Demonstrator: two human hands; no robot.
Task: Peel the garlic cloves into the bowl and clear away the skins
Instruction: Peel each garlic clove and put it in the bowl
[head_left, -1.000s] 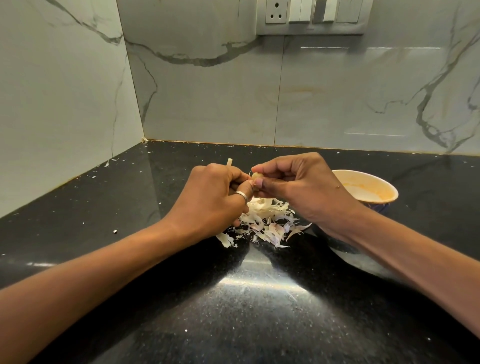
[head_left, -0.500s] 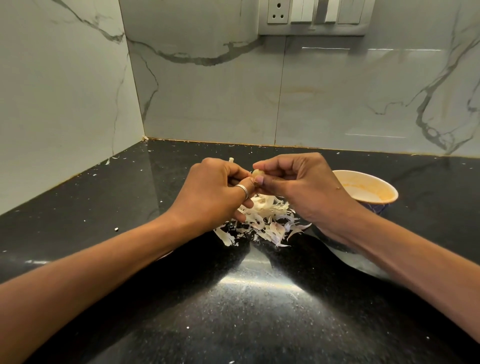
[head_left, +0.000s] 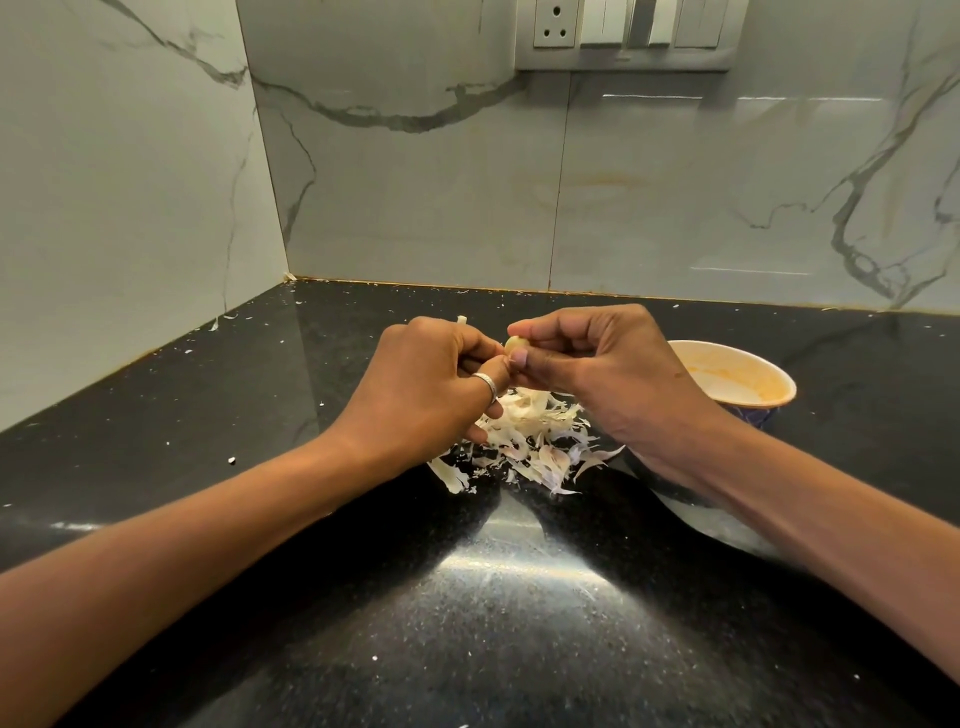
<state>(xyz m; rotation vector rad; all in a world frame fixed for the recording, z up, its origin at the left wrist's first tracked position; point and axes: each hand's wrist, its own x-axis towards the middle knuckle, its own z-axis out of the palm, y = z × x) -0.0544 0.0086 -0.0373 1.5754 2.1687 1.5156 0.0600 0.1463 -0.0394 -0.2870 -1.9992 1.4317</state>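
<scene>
A pale garlic clove (head_left: 514, 343) is pinched between the thumb and fingers of my right hand (head_left: 608, 369) above the black counter. My left hand (head_left: 431, 384), a ring on one finger, has its fingers curled and meets the clove at its left side; a thin pale stalk (head_left: 461, 320) pokes up from behind its knuckles. Below both hands lies a heap of white and purplish garlic skins (head_left: 530, 441). An orange-rimmed bowl (head_left: 774, 374) stands to the right, partly hidden behind my right hand; its inside looks smeared orange.
The black stone counter (head_left: 467, 623) meets marble-look wall tiles at the back and left, forming a corner. Small skin flecks are scattered over the counter. A white plate (head_left: 722, 530) lies partly hidden under my right forearm. A socket and switch panel (head_left: 623, 31) sits high on the back wall.
Both hands stay together over the skin heap, working the clove with small finger shifts. The pile and bowl have not moved.
</scene>
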